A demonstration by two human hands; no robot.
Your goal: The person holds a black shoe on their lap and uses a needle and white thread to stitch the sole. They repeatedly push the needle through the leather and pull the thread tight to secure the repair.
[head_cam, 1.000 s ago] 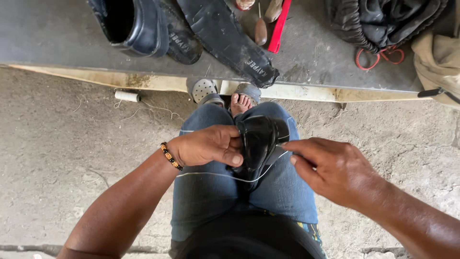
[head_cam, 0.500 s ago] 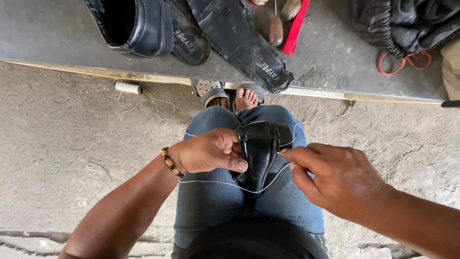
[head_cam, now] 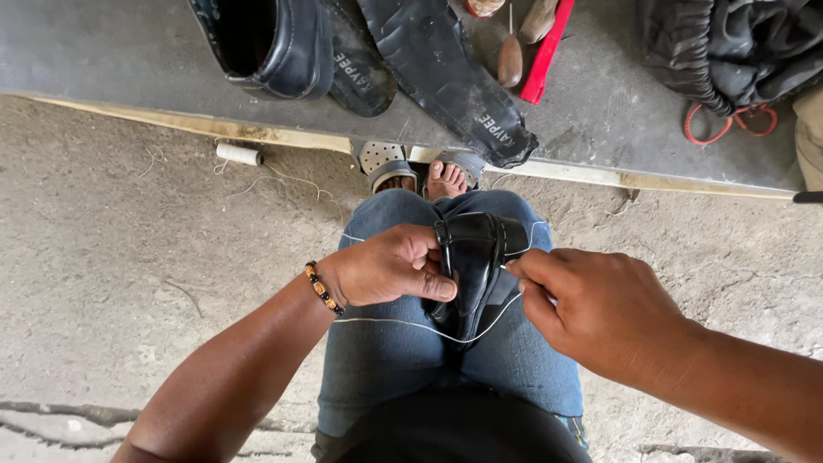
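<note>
Black shoe on counter cut off at top edge; toes w/ sandals part hidden by knees. Left hand, w/ bead bracelet, curled tight round black leather piece on lap, thumb along its edge. Right hand pinched narrow on white thread, fingertips at piece's right side. Needle: can't make out. Count: 1 shoe, 2 black strips, 1 thread spool on floor.

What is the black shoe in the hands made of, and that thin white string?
The shoe looks like smooth black leather or a look-alike: it shines and creases softly under the left hand. The string looks like pale thread, maybe waxed cotton or nylon: very thin, hanging in a loose curve toward the right hand.
</note>
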